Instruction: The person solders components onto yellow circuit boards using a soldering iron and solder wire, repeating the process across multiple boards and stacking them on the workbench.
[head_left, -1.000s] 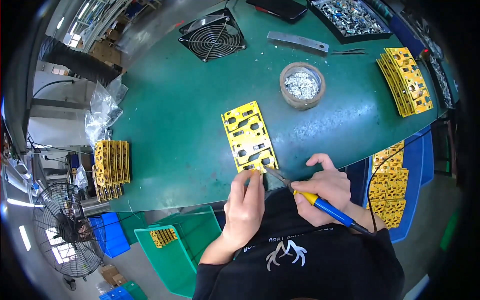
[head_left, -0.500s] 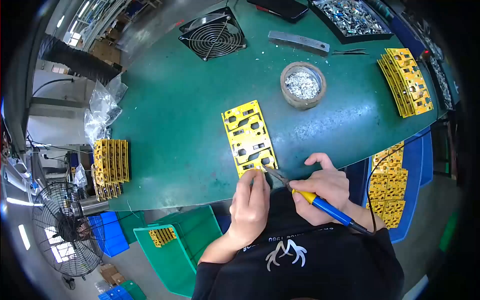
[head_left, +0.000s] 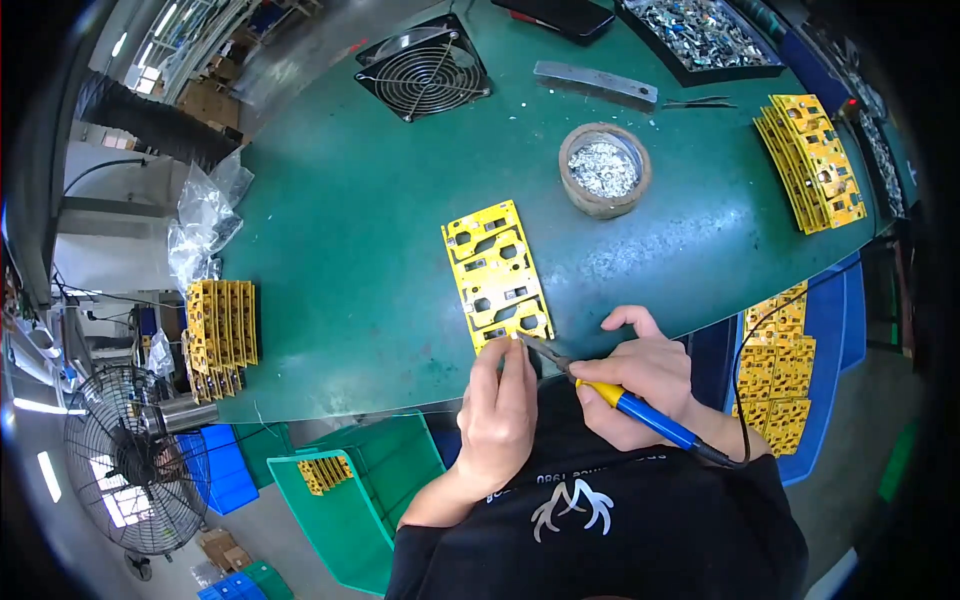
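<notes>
A yellow circuit board panel (head_left: 497, 275) with dark cut-outs and small parts lies flat on the green table. My left hand (head_left: 498, 405) rests at the panel's near edge, fingertips pinched together; whatever is between them is too small to make out. In a closed grip, my right hand (head_left: 640, 378) holds a soldering iron (head_left: 655, 422) by its blue and yellow handle. The iron's tip reaches the panel's near end, right beside my left fingertips. Its cable runs off from the handle's back end, to the right.
A round tub (head_left: 605, 170) of silvery scraps stands behind the panel. Stacked yellow panels sit at right (head_left: 812, 165) and left (head_left: 222, 325). Farther back are a small fan (head_left: 425, 75), a metal bar (head_left: 597, 83), tweezers (head_left: 698, 103) and a parts tray (head_left: 700, 40). A green bin (head_left: 350, 500) stands below the table edge.
My right hand and the soldering iron have shifted slightly left, bringing the tip closer to my left fingertips. My left hand has barely moved.
</notes>
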